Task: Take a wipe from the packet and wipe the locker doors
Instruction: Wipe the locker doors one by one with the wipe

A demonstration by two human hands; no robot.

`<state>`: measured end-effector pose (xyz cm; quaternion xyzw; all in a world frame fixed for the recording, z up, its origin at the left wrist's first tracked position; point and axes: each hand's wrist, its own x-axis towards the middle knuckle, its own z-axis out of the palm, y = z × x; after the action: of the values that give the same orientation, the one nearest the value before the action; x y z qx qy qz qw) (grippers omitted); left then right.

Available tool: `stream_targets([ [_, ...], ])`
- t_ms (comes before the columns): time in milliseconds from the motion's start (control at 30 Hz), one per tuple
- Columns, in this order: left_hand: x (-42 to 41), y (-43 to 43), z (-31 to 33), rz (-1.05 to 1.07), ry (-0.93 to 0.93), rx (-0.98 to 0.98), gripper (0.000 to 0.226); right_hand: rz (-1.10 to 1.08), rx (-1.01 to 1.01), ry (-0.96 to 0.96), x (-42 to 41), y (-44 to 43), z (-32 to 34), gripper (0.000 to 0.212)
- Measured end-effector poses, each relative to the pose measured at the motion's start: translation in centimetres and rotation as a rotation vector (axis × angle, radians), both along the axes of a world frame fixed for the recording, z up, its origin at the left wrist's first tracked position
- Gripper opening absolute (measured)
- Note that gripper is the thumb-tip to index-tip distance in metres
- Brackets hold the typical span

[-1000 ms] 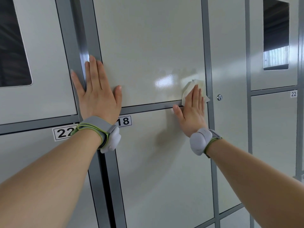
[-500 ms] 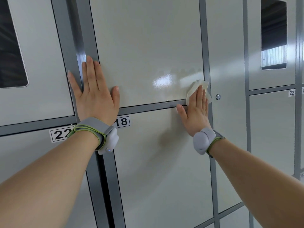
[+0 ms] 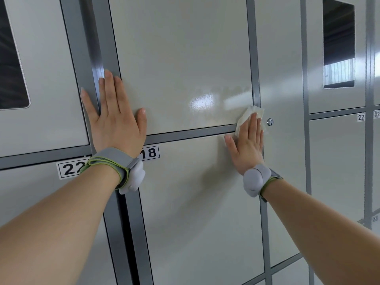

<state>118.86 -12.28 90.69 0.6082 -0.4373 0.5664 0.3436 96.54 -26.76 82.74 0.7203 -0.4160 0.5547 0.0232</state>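
A beige locker door (image 3: 181, 58) fills the upper middle, with a damp streak across its lower right. My right hand (image 3: 247, 144) lies flat, pressing a white wipe (image 3: 251, 113) against the door's bottom right corner and the grey frame there. My left hand (image 3: 115, 118) rests flat with fingers spread on the door's lower left corner and the grey upright (image 3: 96, 58). The locker door below (image 3: 195, 212) carries the label 18 (image 3: 151, 152). The wipe packet is not in view.
A small round lock (image 3: 269, 121) sits just right of the wipe on the neighbouring door. Lockers with dark windows stand at the far left (image 3: 10, 58) and upper right (image 3: 338, 42). A label 22 (image 3: 70, 168) marks the lower left locker.
My right hand has slid the wipe a little to the right along the door's bottom edge, onto the frame. My left hand has stayed planted.
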Motion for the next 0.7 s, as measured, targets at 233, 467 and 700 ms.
stream_targets([
  [233, -0.1, 0.1, 0.0, 0.01, 0.01, 0.002, 0.069, -0.004, 0.073, -0.08, -0.2, -0.5, 4.1, 0.075],
  [467, -0.1, 0.1, 0.1, -0.003, 0.006, 0.011, 0.068, -0.023, 0.032, 0.106, -0.1, 0.5, -1.2, 0.087],
  [700, -0.1, 0.3, 0.0, -0.015, 0.01, 0.025, 0.068, -0.002, 0.105, 0.077, -0.6, 0.9, 0.8, 0.081],
])
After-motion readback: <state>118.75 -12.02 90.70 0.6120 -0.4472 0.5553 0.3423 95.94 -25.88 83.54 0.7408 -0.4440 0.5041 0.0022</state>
